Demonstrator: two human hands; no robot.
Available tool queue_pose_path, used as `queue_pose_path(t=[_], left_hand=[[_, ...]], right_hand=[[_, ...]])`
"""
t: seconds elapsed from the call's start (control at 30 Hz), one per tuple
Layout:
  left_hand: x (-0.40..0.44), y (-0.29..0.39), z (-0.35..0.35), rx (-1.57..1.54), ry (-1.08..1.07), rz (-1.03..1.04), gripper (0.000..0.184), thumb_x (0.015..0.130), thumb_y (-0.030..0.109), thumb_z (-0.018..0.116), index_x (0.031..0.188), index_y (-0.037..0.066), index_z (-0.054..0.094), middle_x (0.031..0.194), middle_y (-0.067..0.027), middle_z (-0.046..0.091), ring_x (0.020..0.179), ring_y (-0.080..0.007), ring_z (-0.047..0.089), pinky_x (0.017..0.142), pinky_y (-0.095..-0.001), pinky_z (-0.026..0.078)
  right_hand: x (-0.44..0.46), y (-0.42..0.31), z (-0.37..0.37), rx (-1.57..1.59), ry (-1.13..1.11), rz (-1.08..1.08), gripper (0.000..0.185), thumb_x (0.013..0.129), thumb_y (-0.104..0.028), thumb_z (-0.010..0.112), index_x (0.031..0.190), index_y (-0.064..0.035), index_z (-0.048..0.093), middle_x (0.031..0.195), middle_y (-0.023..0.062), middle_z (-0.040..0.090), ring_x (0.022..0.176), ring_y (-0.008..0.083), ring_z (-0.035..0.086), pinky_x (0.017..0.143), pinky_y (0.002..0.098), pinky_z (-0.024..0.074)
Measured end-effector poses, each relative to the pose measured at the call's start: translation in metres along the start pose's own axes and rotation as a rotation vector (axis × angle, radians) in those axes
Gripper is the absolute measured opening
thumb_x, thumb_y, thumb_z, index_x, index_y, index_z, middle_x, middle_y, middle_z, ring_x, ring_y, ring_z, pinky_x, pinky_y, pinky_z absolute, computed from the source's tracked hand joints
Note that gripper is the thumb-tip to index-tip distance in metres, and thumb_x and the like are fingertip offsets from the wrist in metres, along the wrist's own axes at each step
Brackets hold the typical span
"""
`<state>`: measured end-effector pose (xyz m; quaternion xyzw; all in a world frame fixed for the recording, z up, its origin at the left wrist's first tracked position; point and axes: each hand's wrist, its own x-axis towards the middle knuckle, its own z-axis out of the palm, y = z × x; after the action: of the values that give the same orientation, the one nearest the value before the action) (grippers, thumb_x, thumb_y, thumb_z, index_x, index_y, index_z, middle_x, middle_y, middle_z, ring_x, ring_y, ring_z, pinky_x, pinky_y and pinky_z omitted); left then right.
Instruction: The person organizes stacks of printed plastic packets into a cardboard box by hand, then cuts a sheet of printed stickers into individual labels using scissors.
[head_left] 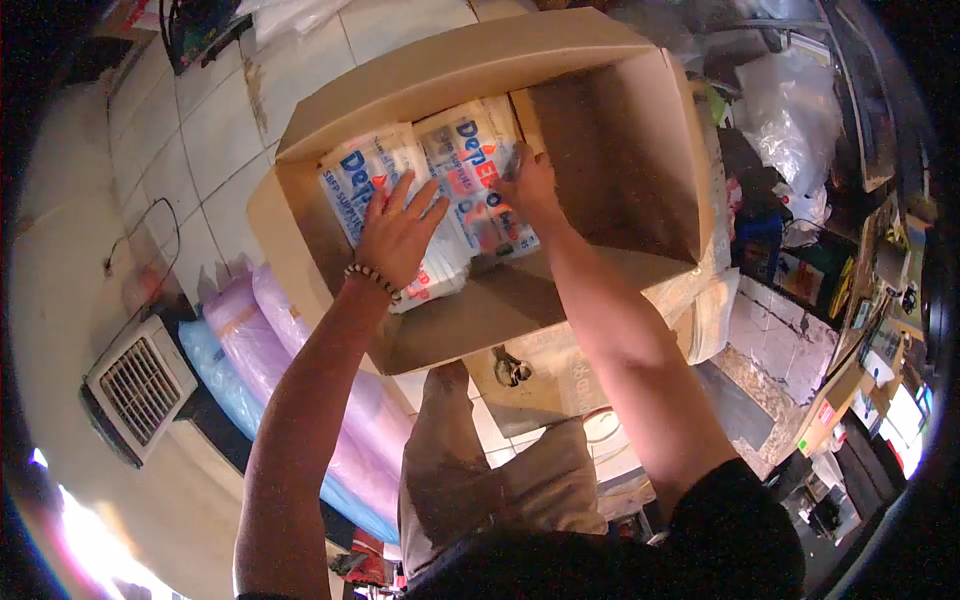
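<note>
A large open cardboard box (620, 140) holds printed plastic packs on its left side. My left hand (396, 235), with a beaded bracelet at the wrist, lies with spread fingers over the left pack (350, 185). My right hand (528, 188) is at the right edge of the other pack (465, 150), its fingers bent against it; whether they grip the pack cannot be made out. Below my left hand a further white pack (440, 270) with red print shows in part. The right part of the box shows bare cardboard.
Purple and blue plastic rolls (290, 340) lie on the left, beside a vented white unit (142, 390). Clear plastic bags (790, 120) hang at the upper right. A flat cardboard piece (515, 385) lies below the box. Shelves with mixed items stand at right.
</note>
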<state>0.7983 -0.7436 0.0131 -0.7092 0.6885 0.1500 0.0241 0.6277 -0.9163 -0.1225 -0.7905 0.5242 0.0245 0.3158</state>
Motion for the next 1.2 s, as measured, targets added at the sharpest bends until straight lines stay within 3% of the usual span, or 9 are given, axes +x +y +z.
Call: queue_pose_path(t=[0.2, 0.3, 0.4, 0.5, 0.6, 0.7, 0.8, 1.0, 1.2], left_hand=[[0.002, -0.001, -0.006, -0.013, -0.052, -0.002, 0.049, 0.085, 0.008, 0.059, 0.133, 0.017, 0.058, 0.151, -0.0103, 0.040, 0.140, -0.0324, 0.034, 0.110, -0.0539, 0.032], [0.003, -0.002, -0.008, -0.006, -0.054, 0.016, 0.048, 0.085, 0.008, 0.059, 0.132, 0.017, 0.059, 0.151, -0.0128, 0.039, 0.140, -0.0332, 0.034, 0.110, -0.0533, 0.032], [0.000, 0.001, -0.009, 0.007, -0.013, 0.037, 0.048, 0.083, 0.008, 0.060, 0.130, 0.018, 0.060, 0.151, -0.0138, 0.039, 0.140, -0.0341, 0.034, 0.109, -0.0534, 0.033], [-0.001, 0.002, -0.014, -0.135, -0.160, 0.014, 0.073, 0.071, 0.001, 0.071, 0.140, 0.017, 0.050, 0.155, -0.0163, 0.030, 0.140, -0.0415, 0.032, 0.111, -0.0598, 0.029], [0.002, 0.000, -0.018, -0.102, -0.010, -0.011, 0.055, 0.078, 0.009, 0.068, 0.131, 0.019, 0.059, 0.150, -0.0151, 0.039, 0.136, -0.0371, 0.039, 0.108, -0.0515, 0.035], [0.007, 0.000, -0.032, -0.088, -0.021, -0.213, 0.072, 0.068, 0.010, 0.079, 0.135, 0.018, 0.055, 0.149, -0.0179, 0.039, 0.134, -0.0390, 0.042, 0.107, -0.0515, 0.038], [0.005, -0.009, -0.027, -0.229, -0.054, -0.353, 0.087, 0.059, 0.011, 0.087, 0.138, 0.016, 0.051, 0.147, -0.0223, 0.039, 0.133, -0.0409, 0.042, 0.106, -0.0509, 0.041], [-0.011, -0.022, -0.023, -0.205, 0.206, -0.312, 0.077, 0.064, 0.010, 0.083, 0.134, 0.006, 0.052, 0.137, -0.0272, 0.044, 0.122, -0.0433, 0.050, 0.096, -0.0476, 0.050], [-0.033, 0.011, -0.023, -0.335, -0.006, -0.621, 0.059, 0.074, 0.014, 0.076, 0.126, 0.002, 0.049, 0.116, -0.0248, 0.050, 0.103, -0.0448, 0.060, 0.083, -0.0492, 0.055]], right_hand=[[-0.003, 0.010, 0.014, 0.038, -0.071, -0.220, 0.098, 0.065, -0.041, 0.086, 0.143, -0.0070, 0.037, 0.121, 0.0325, 0.052, 0.112, 0.0502, 0.051, 0.095, 0.0531, 0.0462], [0.003, 0.009, 0.020, 0.141, -0.032, -0.033, 0.100, 0.066, -0.041, 0.086, 0.147, -0.0110, 0.035, 0.123, 0.0324, 0.049, 0.114, 0.0486, 0.050, 0.097, 0.0528, 0.0453], [-0.007, 0.005, 0.023, 0.025, -0.042, -0.133, 0.101, 0.065, -0.040, 0.087, 0.147, -0.0138, 0.036, 0.127, 0.0322, 0.046, 0.111, 0.0475, 0.051, 0.096, 0.0530, 0.0457], [-0.003, 0.006, -0.001, 0.154, -0.119, -0.072, 0.099, 0.065, -0.039, 0.087, 0.147, -0.0133, 0.037, 0.127, 0.0324, 0.045, 0.112, 0.0470, 0.051, 0.096, 0.0532, 0.0461], [0.010, 0.005, 0.003, 0.150, -0.059, -0.136, 0.101, 0.065, -0.038, 0.087, 0.148, -0.0142, 0.035, 0.128, 0.0323, 0.045, 0.114, 0.0472, 0.051, 0.096, 0.0519, 0.0468], [0.001, -0.012, -0.009, -0.002, -0.198, -0.159, 0.101, 0.065, -0.036, 0.087, 0.148, -0.0117, 0.036, 0.127, 0.0329, 0.046, 0.115, 0.0474, 0.051, 0.096, 0.0503, 0.0472], [-0.012, -0.026, -0.013, -0.212, -0.095, -0.236, 0.093, 0.068, -0.034, 0.086, 0.145, -0.0108, 0.038, 0.123, 0.0314, 0.046, 0.106, 0.0465, 0.058, 0.091, 0.0491, 0.0501], [-0.014, -0.041, -0.034, -0.037, 0.227, -0.235, 0.068, 0.076, -0.028, 0.078, 0.133, -0.0030, 0.051, 0.121, 0.0273, 0.050, 0.100, 0.0449, 0.058, 0.088, 0.0484, 0.0505], [-0.093, -0.118, -0.029, 0.269, -0.057, -0.313, 0.049, 0.077, -0.021, 0.077, 0.117, 0.0032, 0.062, 0.104, 0.0232, 0.057, 0.098, 0.0407, 0.058, 0.085, 0.0448, 0.0492]])
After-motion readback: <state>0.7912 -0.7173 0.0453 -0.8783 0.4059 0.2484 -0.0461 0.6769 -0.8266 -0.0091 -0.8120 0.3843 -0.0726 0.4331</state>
